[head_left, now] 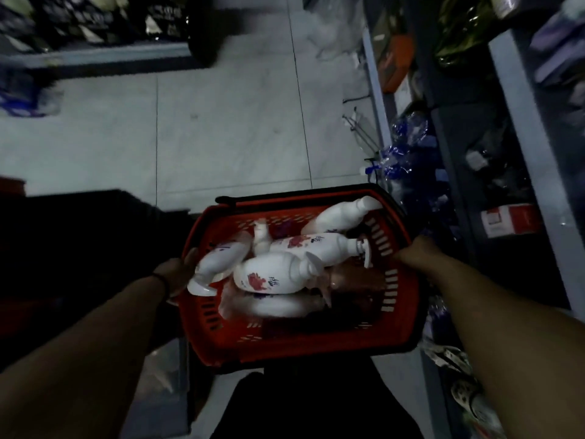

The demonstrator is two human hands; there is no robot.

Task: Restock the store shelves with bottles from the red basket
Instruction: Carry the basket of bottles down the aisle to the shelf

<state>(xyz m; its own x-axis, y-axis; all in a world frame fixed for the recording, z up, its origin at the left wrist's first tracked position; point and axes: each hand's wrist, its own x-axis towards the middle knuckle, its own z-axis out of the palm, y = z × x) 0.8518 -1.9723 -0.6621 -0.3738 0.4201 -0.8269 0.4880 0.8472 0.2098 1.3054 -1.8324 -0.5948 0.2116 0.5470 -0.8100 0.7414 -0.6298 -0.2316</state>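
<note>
- View looks steeply down; dim light, some blur.
- Red basket [285, 350] at frame centre, tipping toward 6 o'clock, held up over the tiled floor [221, 122]; its black handle [316, 193] lies folded along the rim at 12 o'clock.
- White pump bottles [272, 275] lie on their sides in a loose heap inside the basket; one with a red flower label [319, 245] points its pump to 3 o'clock; another [338, 213] leans on the rim at 1 o'clock, cap sticking over it; one [218, 258] at 9 o'clock has its pump toward 7 o'clock.
- Left hand [177, 274] grips the basket rim at 9 o'clock, thumb over the edge; dark band [160, 282] round the wrist.
- Right hand [408, 253] meets the rim at 3 o'clock; fingers hidden behind the rim, so grip cannot be told.
- Store shelves [519, 128] run along the frame from 1 to 4 o'clock, stocked with dark and blue wrapped goods; detail too blurred to read.
</note>
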